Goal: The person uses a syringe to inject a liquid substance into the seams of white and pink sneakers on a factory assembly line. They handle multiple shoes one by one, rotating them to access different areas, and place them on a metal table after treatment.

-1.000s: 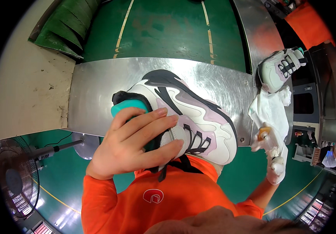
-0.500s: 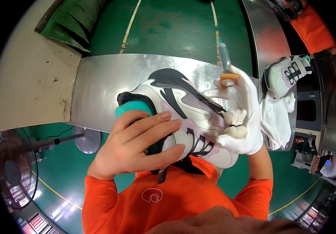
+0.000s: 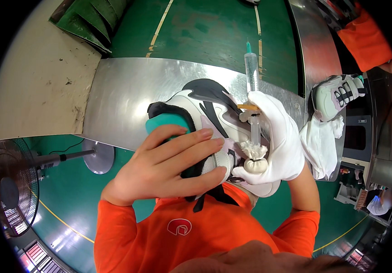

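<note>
metal table (image 3: 118, 102): below | shoe (image 3: 214, 120): on its side over the near edge | left hand (image 3: 173, 161): bare, clasping shoe's collar; brace firmly | right hand (image 3: 283, 136): gloved, gripping syringe (image 3: 252, 70) | tied pouch (image 3: 256, 164): syringe's rear end | needle (image 3: 248, 48): points away; best aimed clear of bare fingers

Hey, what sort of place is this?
Most likely a shoe factory: there's what looks like a green conveyor belt, a sneaker under the left hand with another shoe off to the right, and a syringe in the gloved right hand.
</note>
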The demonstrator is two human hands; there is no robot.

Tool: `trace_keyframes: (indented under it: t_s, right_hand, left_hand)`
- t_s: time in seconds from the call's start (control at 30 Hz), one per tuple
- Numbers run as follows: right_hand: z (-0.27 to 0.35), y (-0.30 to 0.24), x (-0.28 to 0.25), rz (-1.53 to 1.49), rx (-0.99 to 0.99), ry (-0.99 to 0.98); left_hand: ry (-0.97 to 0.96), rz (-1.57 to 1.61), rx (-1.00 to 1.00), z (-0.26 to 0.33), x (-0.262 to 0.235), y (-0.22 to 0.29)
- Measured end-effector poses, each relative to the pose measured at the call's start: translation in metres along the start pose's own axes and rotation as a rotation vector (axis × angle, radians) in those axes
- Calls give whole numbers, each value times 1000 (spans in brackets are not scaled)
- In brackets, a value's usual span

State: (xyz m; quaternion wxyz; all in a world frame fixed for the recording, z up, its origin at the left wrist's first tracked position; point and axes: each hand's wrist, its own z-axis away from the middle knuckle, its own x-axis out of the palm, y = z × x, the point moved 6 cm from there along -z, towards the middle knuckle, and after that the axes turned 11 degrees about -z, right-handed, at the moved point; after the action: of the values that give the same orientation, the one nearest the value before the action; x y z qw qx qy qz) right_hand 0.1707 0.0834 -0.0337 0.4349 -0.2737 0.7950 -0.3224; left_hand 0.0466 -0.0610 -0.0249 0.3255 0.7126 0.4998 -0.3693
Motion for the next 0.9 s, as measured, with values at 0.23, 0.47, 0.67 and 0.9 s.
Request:
trace_keyframes:
  t_s: [0.23, 0.47, 0.67, 0.9]
  right_hand:
    - [11, 11, -3, -139, 77, 65]
    - [8, 13, 3, -181, 109, 32]
    - [54, 13, -27, -264, 230, 391]
    - [195, 19, -73, -318, 541, 801]
  left_hand:
    - [9, -3, 8, 4, -2, 0]
    - [21, -4, 11, 5, -2, 0]
    - [30, 7, 4, 6, -1, 0]
    - [6, 8, -41, 9, -1, 2]
